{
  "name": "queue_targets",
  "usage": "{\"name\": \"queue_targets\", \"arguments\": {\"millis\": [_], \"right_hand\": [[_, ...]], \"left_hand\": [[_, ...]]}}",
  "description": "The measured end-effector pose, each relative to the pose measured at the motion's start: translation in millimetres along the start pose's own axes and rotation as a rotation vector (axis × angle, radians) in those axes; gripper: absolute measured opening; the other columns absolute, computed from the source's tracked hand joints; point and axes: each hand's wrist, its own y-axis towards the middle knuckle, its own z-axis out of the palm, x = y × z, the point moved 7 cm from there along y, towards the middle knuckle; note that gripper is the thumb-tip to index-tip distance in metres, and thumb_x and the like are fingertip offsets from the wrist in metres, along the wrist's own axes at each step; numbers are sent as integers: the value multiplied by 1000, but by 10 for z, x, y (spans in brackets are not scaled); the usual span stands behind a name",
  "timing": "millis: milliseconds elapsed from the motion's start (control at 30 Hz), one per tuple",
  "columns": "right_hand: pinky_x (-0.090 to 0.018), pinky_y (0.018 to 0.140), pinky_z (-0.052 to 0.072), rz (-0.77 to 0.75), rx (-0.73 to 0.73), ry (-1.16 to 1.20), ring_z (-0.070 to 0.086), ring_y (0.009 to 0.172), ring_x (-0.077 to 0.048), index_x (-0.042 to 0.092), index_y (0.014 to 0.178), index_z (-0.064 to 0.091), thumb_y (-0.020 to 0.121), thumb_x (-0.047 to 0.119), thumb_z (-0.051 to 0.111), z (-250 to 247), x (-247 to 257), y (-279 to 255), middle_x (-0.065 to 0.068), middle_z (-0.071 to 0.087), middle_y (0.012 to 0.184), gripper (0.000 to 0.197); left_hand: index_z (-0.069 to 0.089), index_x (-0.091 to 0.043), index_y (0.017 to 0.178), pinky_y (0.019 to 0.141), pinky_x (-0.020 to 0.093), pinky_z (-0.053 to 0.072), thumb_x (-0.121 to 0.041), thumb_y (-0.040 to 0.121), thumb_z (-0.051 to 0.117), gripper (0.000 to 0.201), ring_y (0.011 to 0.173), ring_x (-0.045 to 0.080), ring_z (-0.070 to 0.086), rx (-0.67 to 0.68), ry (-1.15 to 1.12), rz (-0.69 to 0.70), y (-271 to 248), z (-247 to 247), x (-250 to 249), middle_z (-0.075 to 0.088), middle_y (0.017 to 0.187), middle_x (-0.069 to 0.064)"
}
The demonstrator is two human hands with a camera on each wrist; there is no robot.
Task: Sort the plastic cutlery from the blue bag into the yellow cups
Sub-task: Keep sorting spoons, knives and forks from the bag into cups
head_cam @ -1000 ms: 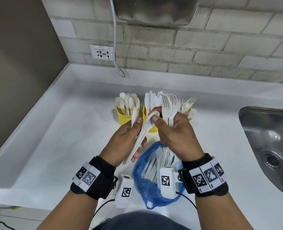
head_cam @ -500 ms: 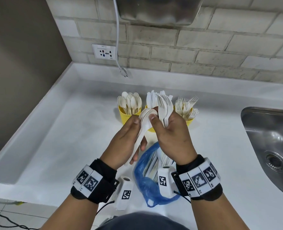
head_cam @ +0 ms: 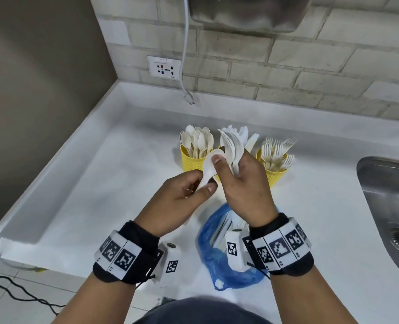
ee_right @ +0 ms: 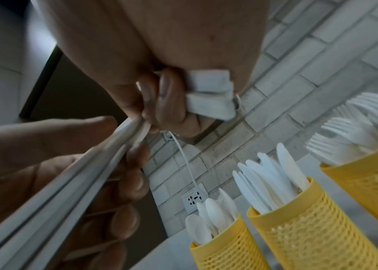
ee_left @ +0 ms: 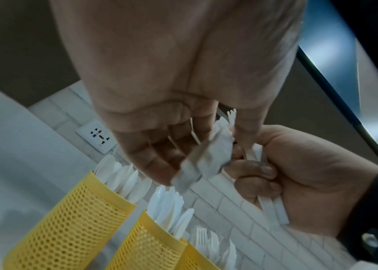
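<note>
Meanwhile both hands' grip holds cutlery point(head_cam: 233, 148); sink point(head_cam: 390, 206) (steel) well right of cups point(head_cam: 190, 163).

Both hands raised close together, wrists w/ black bands. Left hand point(head_cam: 182, 195): fingers curled, thumb and fingertips pinching a white spoon point(head_cam: 209, 167) by the handle. Right hand point(head_cam: 245, 183): fingers wrapped round a bunch of forks point(head_cam: 233, 148), thumb pressing on the spoon bowl.
</note>
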Motion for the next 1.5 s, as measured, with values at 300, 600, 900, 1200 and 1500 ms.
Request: {"name": "queue_targets", "arguments": {"millis": [300, 600, 900, 1200, 1500], "right_hand": [[-15, 64, 48, 68, -115, 146, 66, 63, -2, 19, 75, 71, 93, 15, 73, -183, -37, -57, 9, 70, 68, 19], [-29, 54, 45, 511, -170, 1040, 49, 55, -25, 4, 57, 47, 99, 27, 48, -334, -480, -126, -21, 62, 84, 48], [-31, 61, 32, 373, -166, 629, 42, 60, -16, 9, 58, 53, 90, 38, 47, -454, -507, -238, -6, 45, 64, 44], [-24, 48, 36, 390, -172, 231, 50, 49, -19, 1, 67, 59, 99, 13, 48, -597, -609, -311, -4, 51, 52, 36], [-27, 49, 46, 339, -322, 242, 54, 43, -29, -3, 83, 66, 94, 19, 54, -816, -695, -279, -8, 60, 66, 27]], "left_hand": [[75, -36, 78, 63, 13, 38, -22, 89, 79, 18, 60, 3, 44, -82, 62, 53, 69, -80, 94, 60, 69, -24], [82, -31, 96, 81, 53, 60, -30, 82, 85, 14, 69, 28, 61, -235, -12, 2, 213, -313, 203, 76, 86, 5], [81, -17, 100, 86, 46, 62, -17, 87, 81, 13, 90, 19, 77, -373, -49, -21, 671, -684, 139, 80, 90, 1], [81, -21, 95, 72, 16, 53, -27, 83, 84, 13, 76, 4, 72, -335, 297, 8, 1095, -742, 143, 76, 76, -10], [67, -22, 86, 61, 10, 42, -22, 78, 87, 21, 63, 0, 58, -260, 490, -69, 1307, -561, 398, 62, 68, -14]]}}
